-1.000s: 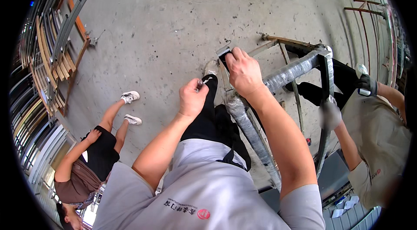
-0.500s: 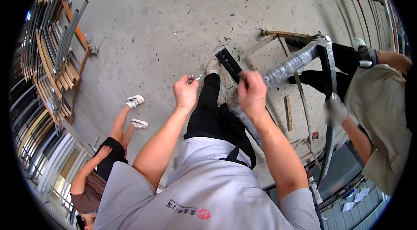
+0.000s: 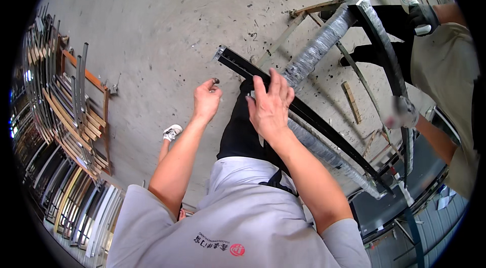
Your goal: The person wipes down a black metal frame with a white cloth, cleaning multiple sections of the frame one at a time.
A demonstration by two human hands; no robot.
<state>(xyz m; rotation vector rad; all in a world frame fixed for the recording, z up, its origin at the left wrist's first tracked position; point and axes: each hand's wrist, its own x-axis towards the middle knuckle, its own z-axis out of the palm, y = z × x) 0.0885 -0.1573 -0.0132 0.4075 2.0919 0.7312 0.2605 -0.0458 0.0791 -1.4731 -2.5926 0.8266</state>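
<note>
My left hand (image 3: pixel 206 102) is closed in a pinch on a small dark piece (image 3: pixel 216 80), too small to make out its kind. It is held a little to the left of a long black metal profile (image 3: pixel 316 116), apart from it. My right hand (image 3: pixel 272 108) lies over the profile's near side, fingers stretched and apart; contact is hard to judge. Something small and light shows by its thumb, not clear enough to name. The profile slants from its square end (image 3: pixel 220 54) at upper left down to the lower right, beside a beam wrapped in silvery film (image 3: pixel 319 48).
On the right a co-worker's gloved hand (image 3: pixel 402 112) is at another dark bar (image 3: pixel 382 50); their other glove (image 3: pixel 424 17) is farther off. A metal stand (image 3: pixel 283 37) supports the wrapped beam. Racked profiles (image 3: pixel 76 111) are at left; a wooden strip (image 3: pixel 352 102) lies on the floor.
My right hand has opened from a closed grasp and shifted left. The black profile's end appears farther left, with more of its length showing. The whole view has turned somewhat.
</note>
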